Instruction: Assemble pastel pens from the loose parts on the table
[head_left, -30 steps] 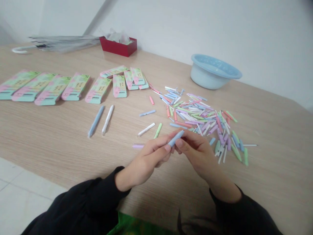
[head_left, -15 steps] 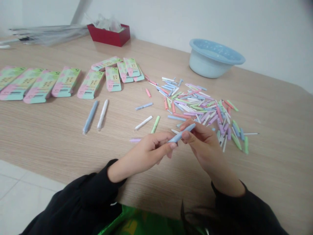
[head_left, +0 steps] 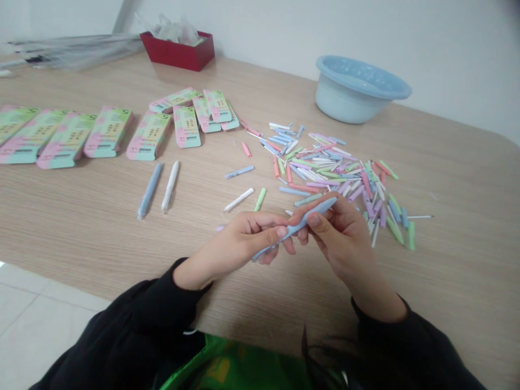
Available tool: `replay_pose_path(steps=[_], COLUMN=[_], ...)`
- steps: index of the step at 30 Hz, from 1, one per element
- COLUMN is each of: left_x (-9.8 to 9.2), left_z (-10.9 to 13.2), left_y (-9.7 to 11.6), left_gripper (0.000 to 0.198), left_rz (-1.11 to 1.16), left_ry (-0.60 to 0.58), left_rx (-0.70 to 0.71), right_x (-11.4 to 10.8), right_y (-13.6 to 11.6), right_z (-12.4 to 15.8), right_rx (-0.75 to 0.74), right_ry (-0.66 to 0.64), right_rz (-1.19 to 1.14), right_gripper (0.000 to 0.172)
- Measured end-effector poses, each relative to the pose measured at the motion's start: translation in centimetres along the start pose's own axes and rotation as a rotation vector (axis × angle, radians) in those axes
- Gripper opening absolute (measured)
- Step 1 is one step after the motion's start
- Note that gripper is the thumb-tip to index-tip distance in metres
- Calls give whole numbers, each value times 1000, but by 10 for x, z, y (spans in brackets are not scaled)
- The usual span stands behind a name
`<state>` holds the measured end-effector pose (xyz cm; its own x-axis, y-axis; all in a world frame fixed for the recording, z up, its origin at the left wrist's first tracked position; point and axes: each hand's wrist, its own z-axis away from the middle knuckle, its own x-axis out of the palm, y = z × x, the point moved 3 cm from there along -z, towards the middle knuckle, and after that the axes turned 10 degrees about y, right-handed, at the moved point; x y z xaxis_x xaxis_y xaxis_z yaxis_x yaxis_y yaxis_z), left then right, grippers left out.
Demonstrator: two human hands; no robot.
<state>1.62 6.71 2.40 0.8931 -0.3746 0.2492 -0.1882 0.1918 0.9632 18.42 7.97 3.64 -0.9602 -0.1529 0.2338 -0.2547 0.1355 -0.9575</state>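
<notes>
Both hands grip one light blue pen (head_left: pixel 303 223), slanted up to the right above the table. My left hand (head_left: pixel 247 238) pinches its lower part between thumb and fingers, and a clear end pokes out below. My right hand (head_left: pixel 339 230) closes on the upper part near the tapered tip. Beyond the hands lies a pile of loose pen parts (head_left: pixel 325 168) in blue, white, green, pink and purple. Left of it are a white pen piece (head_left: pixel 239 200), a green barrel (head_left: pixel 260 199) and a blue barrel (head_left: pixel 239 172). A blue pen (head_left: pixel 150 190) and a white pen (head_left: pixel 170 187) lie side by side.
Several pink-and-green cartons (head_left: pixel 109 131) line the left, some overlapping. At the back stand a red box (head_left: pixel 179 51) holding plastic bags and a light blue basin (head_left: pixel 353 103). Clear plastic wrapping with thin rods (head_left: pixel 81 51) lies at the far left of the wooden table (head_left: pixel 81 227).
The blue pen now shows longer between my hands, its clear end sticking out below my left fingers. My right hand has shifted slightly along it. The view has tilted slightly.
</notes>
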Motion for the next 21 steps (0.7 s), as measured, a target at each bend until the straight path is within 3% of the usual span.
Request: replay_pose_path(steps=[4,7,9,11,16,21], left_x=[1,4,5,4,-1,2], left_z=[-1,2,4,2,-3,-4], left_y=[-6,-9,-10,-9,-4,-4], left_gripper=[31,53,55,49,28,30], left_rz=[-13,34,93,140,210,329], left_ry=[14,-62,-98,-68,73,142], left_rx=[-69,-225,-294,-281,-93,-143], right_x=[2,2,1,0,-3,-1], right_y=[-4,-10,-13,-13,-8,0], right_z=[4,6,6,6,4,2], right_rx=[-28,-50,-60,-63,-101,-96], right_ry=[40,101,115,103,119,150], right_rz=[-20,-10,-12,-25,-51,-4], right_gripper=[8,12,14,14,11,10])
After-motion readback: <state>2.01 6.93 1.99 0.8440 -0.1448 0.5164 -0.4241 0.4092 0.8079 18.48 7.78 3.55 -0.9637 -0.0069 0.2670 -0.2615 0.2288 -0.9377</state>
